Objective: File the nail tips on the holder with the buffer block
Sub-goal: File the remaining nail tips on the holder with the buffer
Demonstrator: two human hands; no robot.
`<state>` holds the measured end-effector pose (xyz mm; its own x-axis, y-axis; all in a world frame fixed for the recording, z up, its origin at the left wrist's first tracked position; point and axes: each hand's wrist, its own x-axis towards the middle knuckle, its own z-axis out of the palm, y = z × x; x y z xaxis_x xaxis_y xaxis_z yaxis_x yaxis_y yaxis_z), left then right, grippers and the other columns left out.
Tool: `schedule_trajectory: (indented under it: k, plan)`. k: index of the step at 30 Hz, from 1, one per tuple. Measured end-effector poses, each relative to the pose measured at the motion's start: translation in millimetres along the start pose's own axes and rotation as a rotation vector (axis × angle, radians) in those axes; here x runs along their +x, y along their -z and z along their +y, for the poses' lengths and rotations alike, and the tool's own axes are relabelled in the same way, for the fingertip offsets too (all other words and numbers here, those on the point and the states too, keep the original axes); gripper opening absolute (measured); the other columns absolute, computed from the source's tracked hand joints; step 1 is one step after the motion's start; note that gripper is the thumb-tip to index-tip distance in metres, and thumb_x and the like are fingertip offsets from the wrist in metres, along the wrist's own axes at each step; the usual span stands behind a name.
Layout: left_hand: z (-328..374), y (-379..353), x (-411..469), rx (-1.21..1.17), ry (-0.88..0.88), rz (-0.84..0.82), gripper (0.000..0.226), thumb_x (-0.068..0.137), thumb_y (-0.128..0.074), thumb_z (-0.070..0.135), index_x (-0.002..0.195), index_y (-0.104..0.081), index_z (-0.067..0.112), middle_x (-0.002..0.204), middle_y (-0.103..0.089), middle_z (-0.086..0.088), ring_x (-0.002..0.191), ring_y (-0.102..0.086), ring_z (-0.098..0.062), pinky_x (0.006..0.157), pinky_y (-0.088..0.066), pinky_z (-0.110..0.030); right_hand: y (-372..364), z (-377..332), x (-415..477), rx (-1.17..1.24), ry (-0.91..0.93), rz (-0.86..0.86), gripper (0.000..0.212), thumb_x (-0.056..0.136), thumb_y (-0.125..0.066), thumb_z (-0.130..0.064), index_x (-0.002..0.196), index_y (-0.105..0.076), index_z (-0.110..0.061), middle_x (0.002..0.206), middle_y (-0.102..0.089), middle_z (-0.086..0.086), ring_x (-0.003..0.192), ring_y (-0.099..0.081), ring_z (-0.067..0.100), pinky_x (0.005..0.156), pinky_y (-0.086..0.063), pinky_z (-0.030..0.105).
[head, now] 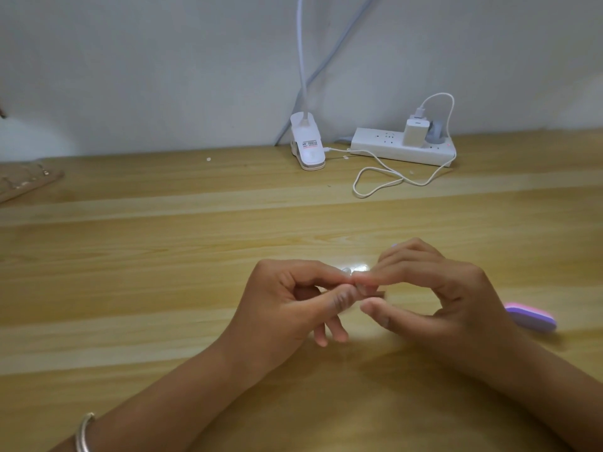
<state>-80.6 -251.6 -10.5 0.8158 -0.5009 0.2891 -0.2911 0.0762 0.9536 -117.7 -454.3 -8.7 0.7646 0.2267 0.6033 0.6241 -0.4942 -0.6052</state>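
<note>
Both hands meet over the near middle of the wooden counter (156, 256). The left hand (287, 298) has its thumb and forefinger pressed together, pinching a small clear nail tip (347, 271) that peeks out just above the fingertips; its other fingers hang curled beneath. The right hand (450, 298) comes in from the right with its fingers curled, the forefinger tip touching the left fingertips and the thumb lying apart below. Whether it has any hold of the nail tip I cannot tell, since the fingers hide the spot. No holder can be made out between them.

The buffer block (535, 319), pink over purple, lies flat on the counter just right of the right hand, its left end hidden behind that hand.

A silver bracelet (84, 432) sits on the left wrist. Far back against the wall stand a white clip lamp (308, 151) and, to its right, a white power strip (381, 145) with a charger (415, 132) plugged in. A white cable (385, 182) loops on the counter near them. A pale flat object (23, 182) lies at the far left edge, blurred.
</note>
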Motion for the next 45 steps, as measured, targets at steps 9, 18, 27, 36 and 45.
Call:
schedule_trajectory:
  k: [9,18,27,36,45]
  plan:
    - [-4,-1,0,-0.04,0.068,0.04,0.021,0.083,-0.074,0.018,0.102,-0.073,0.024,0.095,-0.076,-0.002,0.045,-0.066,-0.024,0.037,-0.048,-0.026,6,6,5,0.171,-0.176,-0.03,0.017,0.078,-0.078,-0.038,0.092,-0.078,-0.028,0.087,-0.073,-0.008,0.091,-0.068,0.023,0.085,-0.051,0.036]
    - [1,9,5,0.321,-0.16,0.485,0.017,0.09,-0.059,0.016,0.092,-0.073,0.026,0.067,-0.064,0.013,0.044,-0.044,-0.003,0.047,-0.034,-0.013,10,18,14,0.083,-0.335,-0.063,0.012,0.075,-0.078,-0.031,0.087,-0.077,-0.032,0.084,-0.071,-0.015,0.095,-0.066,0.008,0.085,-0.044,0.01]
    - [0,12,9,0.613,-0.031,0.408,0.027,0.082,-0.058,0.038,0.107,-0.065,0.031,0.098,-0.06,0.013,0.088,-0.052,-0.011,0.089,-0.043,-0.035,12,21,11,0.008,-0.295,-0.079,0.013,0.077,-0.083,-0.024,0.087,-0.077,-0.028,0.081,-0.07,-0.016,0.093,-0.062,0.013,0.081,-0.041,0.01]
    - [-11,9,10,0.826,0.081,0.235,0.045,0.069,-0.041,0.06,0.11,-0.054,0.046,0.101,-0.052,0.025,0.099,-0.045,0.001,0.091,-0.024,-0.018,7,28,7,-0.03,-0.265,-0.101,0.025,0.079,-0.085,-0.016,0.095,-0.075,-0.031,0.083,-0.069,-0.018,0.095,-0.06,0.013,0.079,-0.041,0.011]
    - [-17,12,10,0.868,0.109,0.194,0.044,0.065,-0.04,0.061,0.106,-0.05,0.05,0.1,-0.052,0.027,0.102,-0.041,0.009,0.093,-0.017,-0.006,7,28,8,-0.104,-0.225,-0.108,0.029,0.078,-0.086,-0.011,0.096,-0.073,-0.031,0.091,-0.069,-0.014,0.102,-0.059,0.016,0.083,-0.045,0.022]
